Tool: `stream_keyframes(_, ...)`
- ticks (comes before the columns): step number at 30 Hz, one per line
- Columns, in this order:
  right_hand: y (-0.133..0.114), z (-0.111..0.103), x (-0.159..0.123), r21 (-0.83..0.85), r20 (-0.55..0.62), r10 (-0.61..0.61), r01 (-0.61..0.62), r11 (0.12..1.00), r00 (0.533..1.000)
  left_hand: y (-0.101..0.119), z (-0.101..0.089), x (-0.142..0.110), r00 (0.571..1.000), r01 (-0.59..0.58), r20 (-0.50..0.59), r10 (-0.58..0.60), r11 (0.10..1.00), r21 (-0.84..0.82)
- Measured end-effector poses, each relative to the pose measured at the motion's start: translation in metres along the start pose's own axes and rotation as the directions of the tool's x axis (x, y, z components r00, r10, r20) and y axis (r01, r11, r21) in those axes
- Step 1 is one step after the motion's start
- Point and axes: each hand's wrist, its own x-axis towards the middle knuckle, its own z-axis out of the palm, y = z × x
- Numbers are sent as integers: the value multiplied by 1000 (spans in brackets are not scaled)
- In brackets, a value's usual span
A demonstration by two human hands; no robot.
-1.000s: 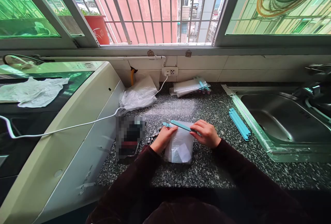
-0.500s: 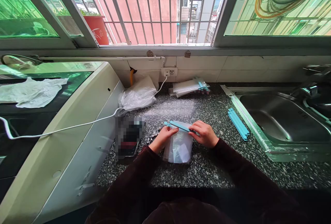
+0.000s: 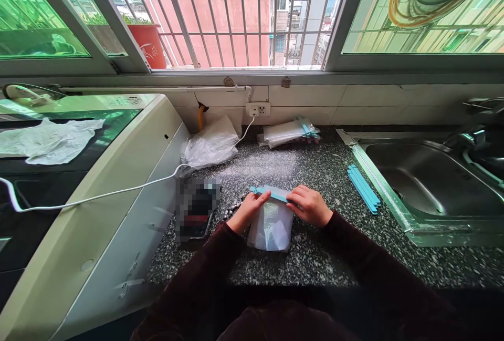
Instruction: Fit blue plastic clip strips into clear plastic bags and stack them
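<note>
A light-blue bag sealing clip (image 3: pixel 277 197) lies across the upper part of a clear plastic bag (image 3: pixel 271 229), which rests on the speckled counter. My left hand (image 3: pixel 248 211) is closed on the clip's left part, thumb pressed on top. At the clip's other end, my right hand (image 3: pixel 312 206) pinches it between thumb and fingers. Whether the clip's two halves are fully together cannot be made out. Several more blue sealing clips (image 3: pixel 363 189) lie side by side to the right of my right hand.
A sink (image 3: pixel 417 173) is set in at the right. Near the wall are flat clear packages (image 3: pixel 285 132) with blue ends and a crumpled plastic bag (image 3: pixel 212 144). A blurred phone-like object (image 3: pixel 197 209) lies left of my hands. A white cable (image 3: pixel 129 190) crosses the appliance.
My left thumb has moved right along the clip and now presses on top of it. The clip sits closer over the bag's top. My right hand has hardly moved.
</note>
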Motion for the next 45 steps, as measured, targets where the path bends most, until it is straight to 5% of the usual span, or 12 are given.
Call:
stream_keyframes(9,-4,-2,1,34,2,-6,6,999,1000,-6,-4,2,999,-35,-14,36,997,62)
stream_keyframes(14,-1,-6,1,246,-66,230,-208,947,971,-3,-5,-2,997,-68,42,63,989,130)
stream_keyframes(17,0,-7,2,419,93,349,-354,836,933,-1,-4,-5,991,-91,117,68,975,203)
stream_keyframes(21,-4,-6,4,510,425,337,-530,677,840,0,-3,-7,976,-154,193,100,944,293)
stream_keyframes(26,-10,-4,4,537,546,333,-626,566,769,-1,-3,-6,949,-272,259,181,886,377)
stream_keyframes(32,-7,-2,2,538,484,344,-584,608,805,0,-5,-4,922,-369,279,267,823,433)
stream_keyframes(39,-4,1,-1,480,335,369,-494,725,867,9,-9,-4,870,-454,84,487,721,523)
stream_keyframes(45,-5,3,-1,411,257,346,-426,806,902,8,-11,-3,827,-494,90,555,639,590)
